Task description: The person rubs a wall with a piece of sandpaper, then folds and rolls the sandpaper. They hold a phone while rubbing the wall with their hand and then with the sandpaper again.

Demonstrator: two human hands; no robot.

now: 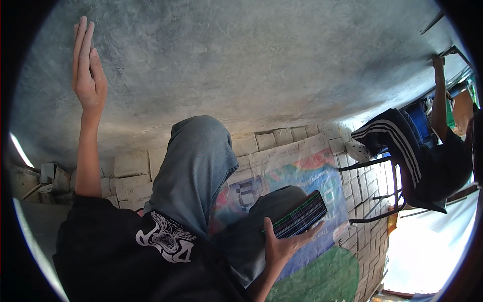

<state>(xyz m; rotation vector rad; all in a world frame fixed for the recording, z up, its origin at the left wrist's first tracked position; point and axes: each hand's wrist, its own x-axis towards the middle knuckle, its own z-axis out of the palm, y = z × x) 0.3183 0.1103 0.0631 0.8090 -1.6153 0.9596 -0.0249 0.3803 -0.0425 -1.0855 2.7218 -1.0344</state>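
My left hand [88,75] is raised at the far left against the smooth grey wall [226,65], its fingers straight and close together, with nothing in it. Low in the view, my right hand [284,246] grips a smartphone [301,215], the thumb along one side and the fingers around the lower edge. The phone is tilted, and its dark screen shows thin streaks of light. Beside it is my bent knee [279,199] in grey trousers; the other knee [198,151] is drawn up near the wall.
A printed banner [282,171] lies over paving blocks [370,221], with a green round patch [317,277] on it. At right another person [412,156] in striped trousers sits on a black metal-framed chair [377,219], one arm raised to the wall. Small debris [50,176] lies at left.
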